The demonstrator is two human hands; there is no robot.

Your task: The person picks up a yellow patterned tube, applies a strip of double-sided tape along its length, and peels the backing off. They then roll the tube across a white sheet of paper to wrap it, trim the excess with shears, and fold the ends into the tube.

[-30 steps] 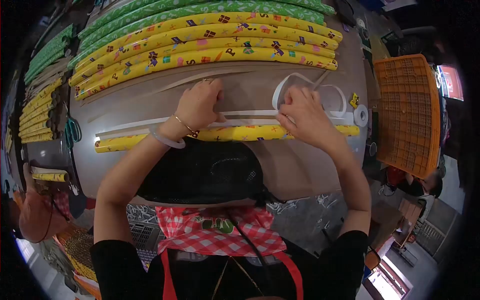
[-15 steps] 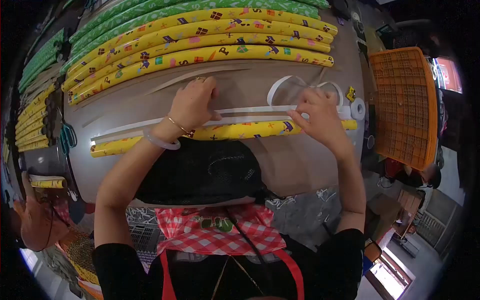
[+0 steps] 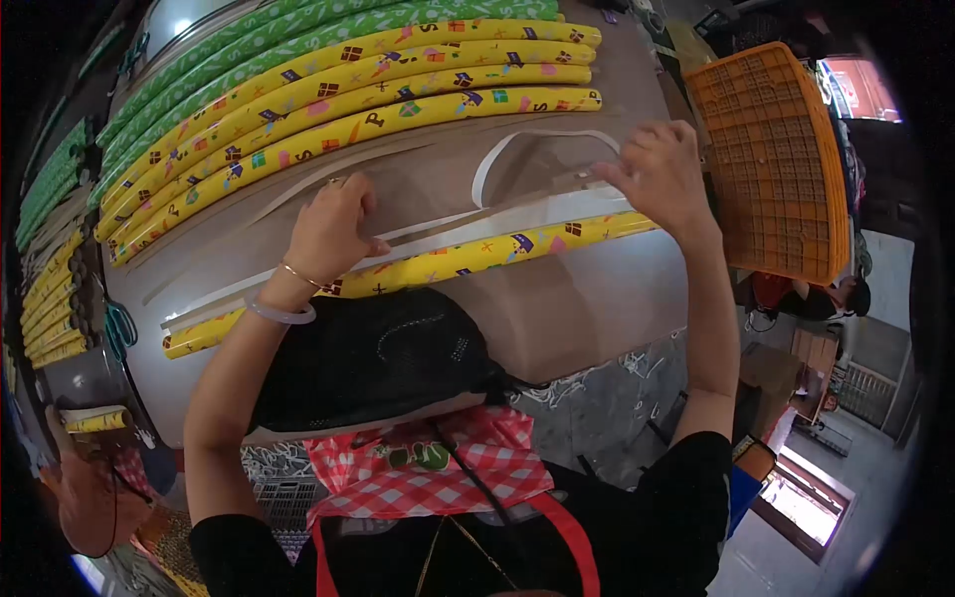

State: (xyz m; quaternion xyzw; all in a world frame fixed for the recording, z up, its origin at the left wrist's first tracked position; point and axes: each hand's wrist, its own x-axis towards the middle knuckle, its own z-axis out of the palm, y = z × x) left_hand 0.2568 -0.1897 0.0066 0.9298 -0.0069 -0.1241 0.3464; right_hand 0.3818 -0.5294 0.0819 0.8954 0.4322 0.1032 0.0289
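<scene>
In front of me lies a yellow patterned wrapping paper roll [image 3: 477, 253], tilted up to the right. A long white strip [image 3: 537, 211] runs along its far side, with a thin brownish strip beside it. My left hand [image 3: 331, 231] is over the roll's left half, fingers curled and thumb held apart, the thumb touching the strip's edge. My right hand [image 3: 662, 177] is raised beyond the roll's right end, fingers bent round a strip end. From there a white band loop [image 3: 484, 177] curves back to the left. The exact grip is partly hidden by the fingers.
Several yellow rolls [image 3: 398, 114] and green rolls [image 3: 328, 45] lie across the table's far side. A black bag [image 3: 368, 348] sits at the near edge. Scissors [image 3: 120, 330] lie at left. An orange crate [image 3: 771, 164] stands right; another person's arm [image 3: 85, 497] shows lower left.
My right hand has moved up and right, away from the roll, with the strip end. My left hand has shifted slightly left and down in view. The whole view has turned and shifted.
</scene>
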